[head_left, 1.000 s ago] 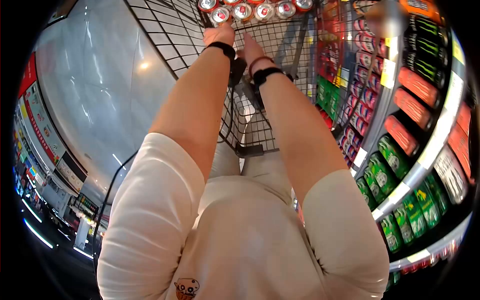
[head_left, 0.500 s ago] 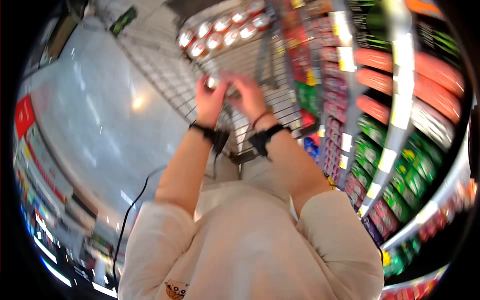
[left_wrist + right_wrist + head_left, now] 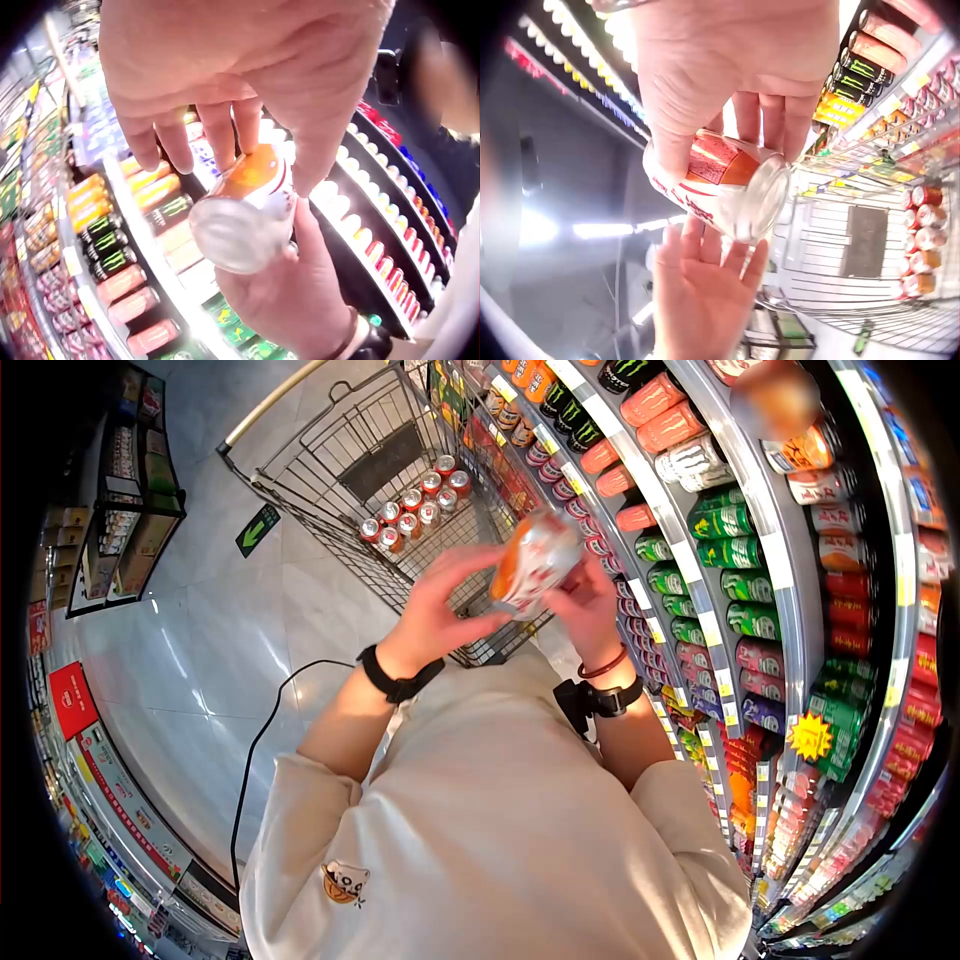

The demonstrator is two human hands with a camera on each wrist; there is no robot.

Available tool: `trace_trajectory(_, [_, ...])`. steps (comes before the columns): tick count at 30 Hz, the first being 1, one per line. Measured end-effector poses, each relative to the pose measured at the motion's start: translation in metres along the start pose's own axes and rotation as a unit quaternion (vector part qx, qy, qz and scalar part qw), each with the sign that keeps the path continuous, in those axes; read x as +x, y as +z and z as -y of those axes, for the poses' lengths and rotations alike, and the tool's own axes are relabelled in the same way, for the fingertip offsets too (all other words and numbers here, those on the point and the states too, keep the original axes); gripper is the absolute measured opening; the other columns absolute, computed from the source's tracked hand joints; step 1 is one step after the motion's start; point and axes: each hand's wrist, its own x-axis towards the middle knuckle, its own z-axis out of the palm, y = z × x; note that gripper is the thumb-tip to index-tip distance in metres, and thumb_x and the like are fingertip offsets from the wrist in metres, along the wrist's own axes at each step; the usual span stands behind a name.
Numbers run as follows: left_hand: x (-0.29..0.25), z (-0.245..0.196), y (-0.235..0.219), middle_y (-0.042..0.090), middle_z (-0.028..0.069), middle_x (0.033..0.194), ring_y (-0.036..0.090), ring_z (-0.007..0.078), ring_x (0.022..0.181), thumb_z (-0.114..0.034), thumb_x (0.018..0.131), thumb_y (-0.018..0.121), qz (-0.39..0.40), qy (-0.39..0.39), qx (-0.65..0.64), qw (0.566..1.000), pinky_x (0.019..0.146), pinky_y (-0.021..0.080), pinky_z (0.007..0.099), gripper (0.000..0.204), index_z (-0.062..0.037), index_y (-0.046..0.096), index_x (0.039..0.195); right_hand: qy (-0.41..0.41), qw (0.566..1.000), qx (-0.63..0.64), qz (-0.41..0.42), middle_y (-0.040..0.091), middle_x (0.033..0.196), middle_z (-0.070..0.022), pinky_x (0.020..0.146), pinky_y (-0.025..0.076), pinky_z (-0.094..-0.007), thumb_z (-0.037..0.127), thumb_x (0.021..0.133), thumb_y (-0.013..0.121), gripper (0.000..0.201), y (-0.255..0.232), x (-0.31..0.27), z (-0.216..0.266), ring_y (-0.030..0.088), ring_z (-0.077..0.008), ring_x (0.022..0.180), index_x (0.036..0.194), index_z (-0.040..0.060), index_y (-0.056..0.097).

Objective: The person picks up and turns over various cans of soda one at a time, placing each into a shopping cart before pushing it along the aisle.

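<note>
A white drink can point(image 3: 535, 565) with orange panels and red lettering is held tilted before my chest, near the cart and the shelf side. My right hand point(image 3: 590, 610) grips it, thumb on one side and fingers round the other, as the right wrist view shows best. My left hand point(image 3: 440, 605) is spread at the can's other side, its fingers point(image 3: 712, 247) fairly straight and close against the wall of the can. In the left wrist view the can's silver end point(image 3: 232, 232) faces me. Below, several red and white cans point(image 3: 410, 510) stand in rows in the shopping cart.
The wire shopping cart has a dark panel point(image 3: 383, 460) and a pale handle point(image 3: 270, 405). Shelves point(image 3: 680, 540) packed with drink cans curve along my right. A green floor sign point(image 3: 257, 530) lies left of the cart, and a black cable point(image 3: 262, 735) hangs at my left side.
My hands have come up and back from the cart, bringing a can clear of it toward my chest. The head view has swung, so more shelf shows on the right.
</note>
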Motion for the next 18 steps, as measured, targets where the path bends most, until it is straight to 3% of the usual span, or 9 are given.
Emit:
trace_trajectory(2, [0.013,-0.03,0.001,0.057,0.0173,0.14,0.057,0.0315,0.126,-0.007,0.068,0.088,0.034,0.137,0.03,0.989,0.108,0.043,0.0393,0.075,-0.0014,0.058,0.136,0.012,0.996,0.07,-0.046,0.065,0.123,-0.0084,0.094,0.052,-0.0338,0.009,0.094,0.063,0.048,0.013,-0.01,0.029,0.064,-0.0175,0.111,0.139,0.0003,0.048])
trace_trajectory(4, [0.013,-0.053,0.009,0.054,0.019,0.143,0.055,0.0335,0.129,-0.007,0.068,0.089,0.048,0.154,0.024,0.987,0.109,0.043,0.0404,0.076,-0.0013,0.057,0.137,-0.003,0.991,0.119,-0.062,0.064,0.125,-0.0087,0.096,0.052,-0.0334,0.013,0.099,0.057,0.043,0.007,-0.018,0.047,0.064,-0.0174,0.112,0.139,0.0002,0.048])
trace_trajectory(7, [0.019,-0.086,0.024,0.054,0.0169,0.144,0.053,0.0351,0.131,-0.008,0.067,0.088,0.054,0.197,0.03,0.978,0.107,0.045,0.0438,0.073,-0.0046,0.06,0.135,0.003,0.98,0.197,-0.028,0.06,0.135,-0.0096,0.103,0.048,-0.0341,0.022,0.104,0.049,0.048,-0.011,-0.025,0.069,0.061,-0.0185,0.119,0.145,0.0005,0.042])
trace_trajectory(9, [0.024,-0.098,0.032,0.054,0.0174,0.144,0.053,0.0362,0.132,-0.007,0.068,0.087,0.035,0.254,0.037,0.966,0.107,0.045,0.0438,0.071,-0.0042,0.061,0.134,-0.014,0.973,0.226,0.043,0.052,0.145,-0.0099,0.108,0.044,-0.0356,0.026,0.105,0.048,0.058,-0.012,-0.03,0.091,0.055,-0.0192,0.129,0.154,0.002,0.029])
trace_trajectory(11, [0.027,-0.116,0.035,0.053,0.0182,0.144,0.052,0.0378,0.132,-0.007,0.069,0.087,0.044,0.29,0.071,0.953,0.108,0.045,0.0437,0.07,-0.0022,0.06,0.133,-0.012,0.981,0.189,0.033,0.042,0.153,-0.009,0.11,0.044,-0.0377,0.028,0.105,0.048,0.067,-0.017,-0.034,0.103,0.048,-0.0205,0.137,0.16,0.0079,0.016])
trace_trajectory(13, [0.029,-0.131,0.037,0.052,0.0243,0.144,0.054,0.0377,0.131,-0.014,0.071,0.088,0.039,0.279,0.099,0.954,0.107,0.045,0.0434,0.072,0.0026,0.058,0.134,-0.056,0.98,0.175,0.071,0.044,0.151,-0.0074,0.107,0.045,-0.0369,0.028,0.105,0.05,0.066,-0.023,-0.035,0.109,0.05,-0.0186,0.133,0.16,0.01,0.018])
trace_trajectory(14, [0.031,-0.133,0.039,0.053,0.0254,0.142,0.055,0.0386,0.128,-0.015,0.069,0.089,0.047,0.298,0.107,0.947,0.106,0.046,0.0441,0.074,0.0039,0.057,0.134,-0.074,0.987,0.121,0.071,0.05,0.143,-0.0049,0.094,0.051,-0.0318,0.029,0.104,0.052,0.065,-0.026,-0.037,0.113,0.056,-0.0139,0.12,0.158,0.0107,0.022])
trace_trajectory(15, [0.029,-0.136,0.044,0.053,0.0257,0.142,0.054,0.0405,0.129,-0.017,0.069,0.089,0.04,0.294,0.114,0.948,0.106,0.045,0.0454,0.076,0.0043,0.056,0.134,-0.04,0.995,0.068,0.064,0.058,0.127,-0.0008,0.079,0.052,-0.0245,0.032,0.103,0.055,0.063,-0.034,-0.037,0.115,0.06,-0.0075,0.102,0.156,0.0096,0.028])
trace_trajectory(18, [0.03,-0.146,0.057,0.053,0.026,0.142,0.053,0.0417,0.132,-0.021,0.069,0.091,0.024,0.312,0.148,0.938,0.108,0.044,0.0471,0.08,0.0047,0.054,0.135,0.013,0.995,0.054,0.081,0.062,0.103,0.0036,0.064,0.05,-0.0207,0.036,0.104,0.055,0.056,-0.042,-0.036,0.126,0.06,-0.0027,0.078,0.15,0.0077,0.038])
